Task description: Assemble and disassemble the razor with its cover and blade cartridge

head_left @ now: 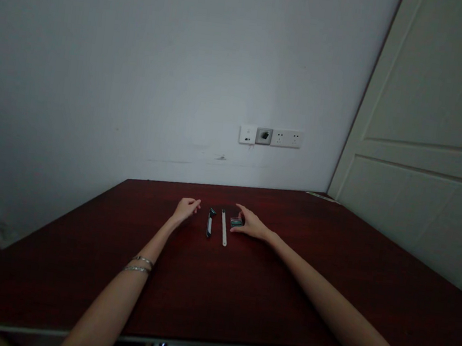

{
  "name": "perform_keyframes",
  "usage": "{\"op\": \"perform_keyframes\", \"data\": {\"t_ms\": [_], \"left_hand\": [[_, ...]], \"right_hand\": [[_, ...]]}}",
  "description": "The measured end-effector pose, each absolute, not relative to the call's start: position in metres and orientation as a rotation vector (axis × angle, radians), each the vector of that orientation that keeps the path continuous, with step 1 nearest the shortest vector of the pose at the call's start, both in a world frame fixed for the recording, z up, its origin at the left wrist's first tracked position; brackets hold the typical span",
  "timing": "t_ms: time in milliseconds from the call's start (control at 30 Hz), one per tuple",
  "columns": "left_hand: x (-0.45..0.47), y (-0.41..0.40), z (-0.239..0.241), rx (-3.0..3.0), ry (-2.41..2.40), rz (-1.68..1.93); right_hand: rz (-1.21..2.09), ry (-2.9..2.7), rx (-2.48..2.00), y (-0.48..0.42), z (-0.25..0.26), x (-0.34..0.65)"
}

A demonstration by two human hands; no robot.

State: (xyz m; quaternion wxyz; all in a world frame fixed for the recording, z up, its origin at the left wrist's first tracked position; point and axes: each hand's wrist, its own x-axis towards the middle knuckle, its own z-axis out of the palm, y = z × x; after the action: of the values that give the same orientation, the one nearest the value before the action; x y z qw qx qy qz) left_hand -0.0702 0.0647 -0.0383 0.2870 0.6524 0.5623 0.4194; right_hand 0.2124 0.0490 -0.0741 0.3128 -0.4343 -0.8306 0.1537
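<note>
While both bare arms stretch forward over the dark red-brown table (267, 290), the person's right hand (251, 225) meets a small dark box (236, 222) lying far out on the tabletop, a little right of centre. The box is small, flat and rectangular, dark-sided, with a faint lighter band across its top; any print on it is too small to read. The right forefinger reaches over the box's far side and the thumb lies along its near edge, so the hand pinches it between them; whether the box is lifted off the wood or sits on it cannot be told. Just left of the box lies a pale strip (224, 228), thin and straight, running from far to near. Just beyond that to the left lies a black tool (210, 222), short and slim with a light streak along it, set roughly parallel to the strip. The left hand (186, 209) rests further left, close to the tool but apart from it, empty, its fingers loosely curled and pointing right. Two thin bracelets (139, 264) circle the left forearm. On the pale wall (101, 67) behind the table sits a row of wall sockets (271, 137), and a cream panelled door (433, 136) stands at the right.
</note>
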Motion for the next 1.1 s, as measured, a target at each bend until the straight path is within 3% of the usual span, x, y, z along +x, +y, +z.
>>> {"op": "perform_keyframes", "data": {"t_ms": [600,800,1100], "left_hand": [[-0.067,0.065,-0.036,1.840,1.579,1.107],[-0.083,0.064,-0.037,2.056,2.151,0.805],[-0.090,0.072,-0.066,1.912,2.449,0.385]], "right_hand": [[0.347,-2.139,-1.127,0.046,-0.084,0.214],[0.190,-2.060,-1.203,0.057,-0.086,0.237],[-0.105,-2.071,-1.557,0.075,-0.098,0.279]]}}
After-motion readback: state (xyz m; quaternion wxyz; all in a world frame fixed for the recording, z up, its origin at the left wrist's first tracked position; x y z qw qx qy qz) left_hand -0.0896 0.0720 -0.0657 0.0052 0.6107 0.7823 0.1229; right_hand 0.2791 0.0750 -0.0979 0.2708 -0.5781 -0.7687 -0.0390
